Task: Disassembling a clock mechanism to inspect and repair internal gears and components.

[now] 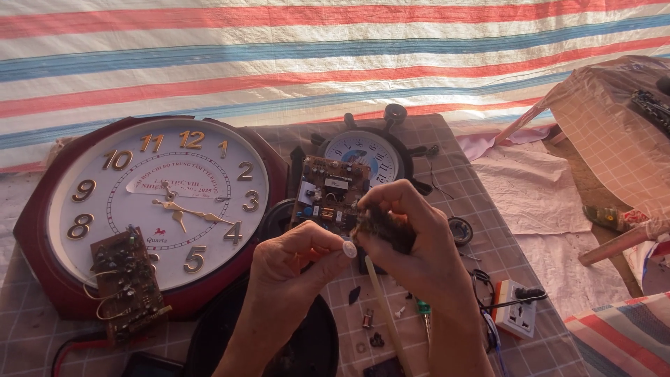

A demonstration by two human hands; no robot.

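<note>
Left hand [296,262]: pinches small white disc [349,248] | Right hand [408,234]: grips dark part [385,227] | Below: desk [488,258]

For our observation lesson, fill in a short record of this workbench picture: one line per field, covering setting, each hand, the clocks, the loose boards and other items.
Setting: checked table cover, striped tarp behind
Left hand: pinches a small white round part
Right hand: grips a small dark part
Large clock: white face, dark red frame, lying flat
Small clock: ship's-wheel frame, partly behind a circuit board
Brown circuit board: rests on large clock's lower edge
Right side: white power socket with black plug
</note>
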